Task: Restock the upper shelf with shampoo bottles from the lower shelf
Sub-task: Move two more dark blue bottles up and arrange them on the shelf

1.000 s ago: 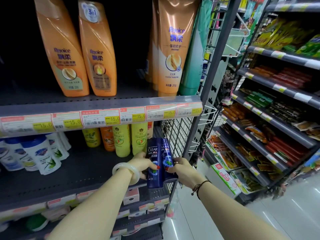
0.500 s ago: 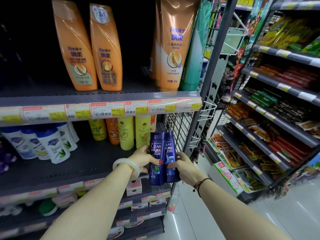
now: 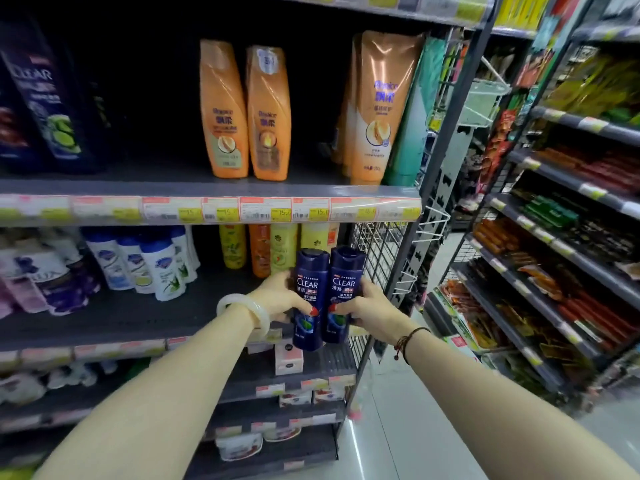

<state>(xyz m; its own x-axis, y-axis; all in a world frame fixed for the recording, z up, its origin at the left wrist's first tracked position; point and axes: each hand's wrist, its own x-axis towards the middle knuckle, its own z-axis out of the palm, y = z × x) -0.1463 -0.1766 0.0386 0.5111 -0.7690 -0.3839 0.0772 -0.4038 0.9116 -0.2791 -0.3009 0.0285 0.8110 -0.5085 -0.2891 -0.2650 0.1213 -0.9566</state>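
Two dark blue CLEAR shampoo bottles stand upright side by side in front of the lower shelf (image 3: 145,320). My left hand (image 3: 277,296) grips the left blue bottle (image 3: 310,299). My right hand (image 3: 367,303) grips the right blue bottle (image 3: 344,294). Both bottles hang in the air just off the shelf's front edge, below the upper shelf (image 3: 207,188). On that upper shelf, larger dark CLEAR bottles (image 3: 45,98) stand at the far left, with a dark gap between them and the orange bottles.
Orange Rejoice bottles (image 3: 246,112) and an orange tube (image 3: 377,109) stand on the upper shelf. White and blue bottles (image 3: 152,265) and yellow and orange bottles (image 3: 263,247) fill the lower shelf. A wire grid panel (image 3: 377,247) closes the shelf's right end. A snack rack (image 3: 554,237) stands across the aisle.
Both hands have lifted the two blue bottles slightly upward. My head has tilted up and to the left, bringing the upper shelf's left end and its dark CLEAR bottles into view.
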